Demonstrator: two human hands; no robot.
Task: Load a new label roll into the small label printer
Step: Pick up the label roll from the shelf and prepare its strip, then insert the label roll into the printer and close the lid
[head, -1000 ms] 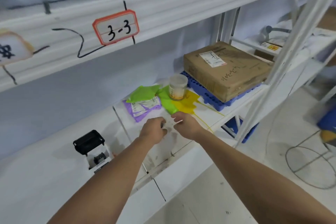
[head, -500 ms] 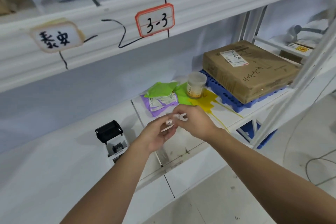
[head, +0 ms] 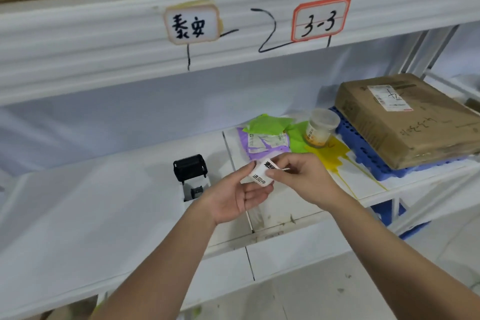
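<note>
A small white label roll [head: 261, 175] with black printed characters is held above the white shelf [head: 104, 205]. My left hand [head: 235, 196] cups it from below, thumb on its left edge. My right hand [head: 302, 180] pinches its upper right side, where a thin strip sticks out to the right. The small label printer [head: 192, 176] stands on the shelf just left of my left hand, white body, black lid raised, its roll bay open. The roll is apart from the printer.
Purple and green mailer bags [head: 267, 135], a plastic cup [head: 320, 127] on a yellow bag, and a cardboard box [head: 407, 117] on a blue pallet lie to the right. An upper shelf beam [head: 233, 31] with two tags runs overhead. A shelf post stands at right.
My hands lifted the roll off the shelf surface and brought it up and nearer the printer; its printed face now shows. The camera view turned left.
</note>
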